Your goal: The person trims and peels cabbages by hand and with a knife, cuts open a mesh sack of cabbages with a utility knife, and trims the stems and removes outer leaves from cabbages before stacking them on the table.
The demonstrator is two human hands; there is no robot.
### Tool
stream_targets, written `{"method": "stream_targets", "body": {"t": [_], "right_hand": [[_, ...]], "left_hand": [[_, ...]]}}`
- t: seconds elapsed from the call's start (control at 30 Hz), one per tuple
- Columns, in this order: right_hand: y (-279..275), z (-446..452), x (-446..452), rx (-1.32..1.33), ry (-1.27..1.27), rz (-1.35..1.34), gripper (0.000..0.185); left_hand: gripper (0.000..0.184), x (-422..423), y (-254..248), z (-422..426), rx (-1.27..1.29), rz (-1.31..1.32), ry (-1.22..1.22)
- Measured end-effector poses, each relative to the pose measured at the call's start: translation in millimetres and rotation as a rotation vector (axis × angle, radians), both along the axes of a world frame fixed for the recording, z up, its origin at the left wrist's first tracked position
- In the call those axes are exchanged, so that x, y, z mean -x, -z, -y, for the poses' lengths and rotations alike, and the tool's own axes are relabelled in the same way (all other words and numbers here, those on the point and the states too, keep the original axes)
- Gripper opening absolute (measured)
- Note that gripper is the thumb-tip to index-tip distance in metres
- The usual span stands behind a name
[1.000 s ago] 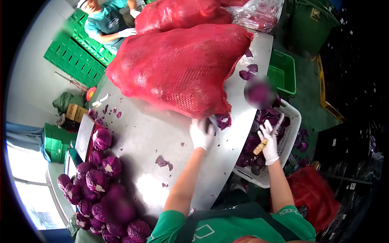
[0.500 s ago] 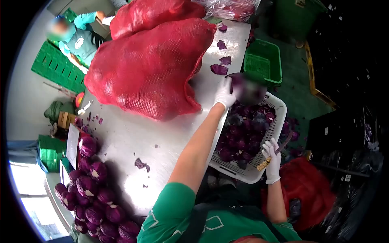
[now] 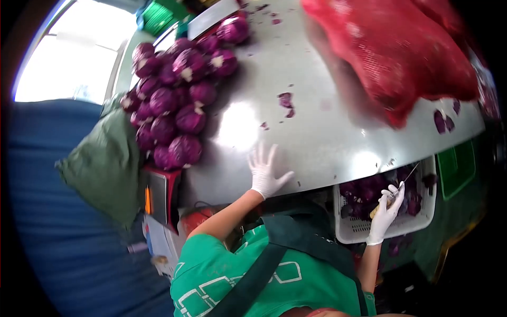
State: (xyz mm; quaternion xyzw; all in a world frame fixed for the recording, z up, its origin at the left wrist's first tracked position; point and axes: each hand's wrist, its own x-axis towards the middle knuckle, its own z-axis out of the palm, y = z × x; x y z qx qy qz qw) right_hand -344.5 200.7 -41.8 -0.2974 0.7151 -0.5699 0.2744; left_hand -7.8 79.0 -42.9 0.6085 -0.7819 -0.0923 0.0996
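My left hand [image 3: 266, 171], in a white glove, is spread with nothing in it, over the metal table near its front edge. My right hand [image 3: 385, 215], also gloved, grips a knife [image 3: 410, 173] by its yellowish handle, the thin blade pointing up and right. Beneath that hand stands a white perforated crate [image 3: 353, 232], holding dark purple cabbages and leaves [image 3: 364, 193]. To the left of my left hand lies a pile of red cabbages [image 3: 174, 100], several with pale cut stems showing. Torn purple leaf scraps [image 3: 285, 101] lie on the tabletop.
A large red mesh sack [image 3: 391, 53] lies on the metal table [image 3: 317, 142] at upper right. Beyond the white crate is a green crate [image 3: 457, 169]. A green cloth bundle [image 3: 108, 164] and a blue curtain [image 3: 37, 211] are at the left.
My view has swung left toward the cabbage pile. My left hand has let go of a red cabbage it held by the white crate and moved left over the table. My right hand keeps the knife.
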Motion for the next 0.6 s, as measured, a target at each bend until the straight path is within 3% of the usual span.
{"method": "stream_targets", "body": {"t": [0.07, 0.13, 0.17, 0.2, 0.23, 0.27, 0.3, 0.33, 0.37, 0.4, 0.47, 0.53, 0.6], "right_hand": [[-22.2, 16.1, -27.6, -0.029, -0.141, 0.024, 0.065], [-19.9, 24.7, -46.7, -0.086, -0.308, 0.027, 0.064], [-32.7, 33.4, -62.5, -0.118, -0.342, -0.009, 0.062], [-29.5, 41.0, -71.8, -0.101, -0.380, -0.011, 0.053], [-19.3, 51.4, -75.5, -0.041, -0.445, -0.200, 0.047], [-10.7, 64.1, -86.3, 0.033, -0.512, -0.384, 0.042], [-27.5, 75.7, -105.7, -0.019, -0.564, -0.408, 0.037], [-13.1, 86.9, -113.7, -0.030, -0.621, -0.442, 0.040], [-15.9, 96.1, -137.7, -0.067, -0.697, -0.473, 0.040], [-21.3, 104.6, -161.7, -0.101, -0.759, -0.511, 0.041], [-8.3, 116.3, -212.7, -0.159, -0.948, -0.583, 0.045], [45.6, 125.2, -257.6, -0.022, -0.980, -0.932, 0.048], [53.3, 143.3, -303.6, -0.035, -1.069, -0.941, 0.050]], "left_hand": [[0.097, -21.2, 38.6, -12.7, -0.024, -0.091, -0.323], [0.096, 11.9, 40.4, -13.3, -0.096, -0.105, -0.273], [0.091, 34.4, 45.8, -15.3, -0.052, -0.355, -0.078], [0.080, 63.0, 42.7, -19.1, -0.105, -0.425, 0.090], [0.062, 84.1, 5.7, -8.8, -0.410, -0.403, 0.442], [0.047, 98.3, -1.1, -28.0, -0.051, -0.971, 0.620], [0.038, 95.6, 14.7, -43.4, -0.333, -0.924, 0.846], [0.034, 92.3, 29.7, -63.3, -0.162, -0.737, 0.852], [0.031, 79.4, 33.9, -78.1, -0.019, -0.808, 0.755], [0.027, 52.2, 24.6, -84.4, -0.041, -0.875, 0.648], [0.023, -20.8, 4.4, -91.1, -0.222, -0.677, 0.358], [0.018, -89.4, -1.9, -106.2, 0.073, -0.732, 0.073], [0.014, -162.9, -29.9, -123.6, 0.345, -0.701, -0.182]]}}
